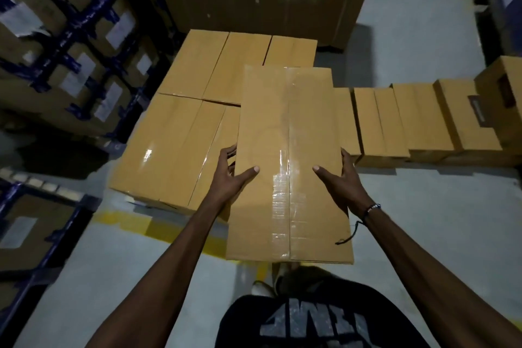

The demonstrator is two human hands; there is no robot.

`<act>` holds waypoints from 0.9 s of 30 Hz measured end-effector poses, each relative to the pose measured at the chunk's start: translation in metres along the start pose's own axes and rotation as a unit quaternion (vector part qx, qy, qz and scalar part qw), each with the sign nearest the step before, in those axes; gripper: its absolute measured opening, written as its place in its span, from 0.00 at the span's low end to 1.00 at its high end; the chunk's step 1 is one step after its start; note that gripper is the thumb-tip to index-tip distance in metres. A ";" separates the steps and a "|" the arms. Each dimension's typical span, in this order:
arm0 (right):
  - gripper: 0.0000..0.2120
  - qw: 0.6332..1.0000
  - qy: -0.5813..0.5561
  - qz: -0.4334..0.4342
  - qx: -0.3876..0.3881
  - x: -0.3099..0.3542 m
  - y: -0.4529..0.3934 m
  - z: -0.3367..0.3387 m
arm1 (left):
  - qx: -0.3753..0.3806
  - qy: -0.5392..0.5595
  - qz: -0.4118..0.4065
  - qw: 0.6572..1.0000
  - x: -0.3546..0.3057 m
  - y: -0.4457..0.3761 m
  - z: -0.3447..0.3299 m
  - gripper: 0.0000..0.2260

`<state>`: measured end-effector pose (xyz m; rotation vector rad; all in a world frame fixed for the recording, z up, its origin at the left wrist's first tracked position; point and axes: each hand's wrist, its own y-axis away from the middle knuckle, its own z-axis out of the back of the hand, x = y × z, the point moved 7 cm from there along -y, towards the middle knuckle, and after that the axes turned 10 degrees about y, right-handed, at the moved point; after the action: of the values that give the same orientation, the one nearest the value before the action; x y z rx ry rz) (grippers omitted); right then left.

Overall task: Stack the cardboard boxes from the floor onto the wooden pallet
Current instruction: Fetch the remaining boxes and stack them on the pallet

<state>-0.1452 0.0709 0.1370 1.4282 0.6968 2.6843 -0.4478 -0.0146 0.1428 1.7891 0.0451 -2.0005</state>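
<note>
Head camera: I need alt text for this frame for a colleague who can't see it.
Both hands, left and right, hold a long taped cardboard box by its sides above a layer of stacked boxes. A row of more boxes sits on the grey floor to the right; blue racks stand left.

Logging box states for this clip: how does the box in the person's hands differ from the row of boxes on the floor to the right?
The held box is gripped at both long sides by the left hand and right hand; the floor boxes are untouched. The held box is alone and shows its taped top seam; the floor boxes stand side by side. All are plain brown cardboard.
</note>
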 end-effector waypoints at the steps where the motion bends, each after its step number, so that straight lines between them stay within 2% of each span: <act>1: 0.49 1.000 0.000 -0.003 0.001 -0.001 -0.005 -0.004 | 0.002 -0.003 0.005 1.000 0.004 -0.006 0.003 0.37; 8: 0.53 0.999 -0.030 -0.045 0.001 -0.013 -0.035 -0.029 | 0.056 -0.018 0.048 0.997 0.031 -0.047 0.017 0.40; 17: 0.41 0.989 -0.103 -0.091 -0.056 -0.018 -0.060 -0.075 | 0.147 -0.047 0.095 0.983 0.077 -0.104 0.033 0.37; 27: 0.38 0.979 -0.121 -0.138 -0.085 -0.046 -0.089 -0.150 | 0.233 -0.083 0.116 0.962 0.143 -0.178 0.059 0.37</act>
<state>-0.2539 0.0850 -0.0063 1.4586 0.5823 2.2553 -0.5733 0.0822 -0.0323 1.7753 -0.7112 -2.0944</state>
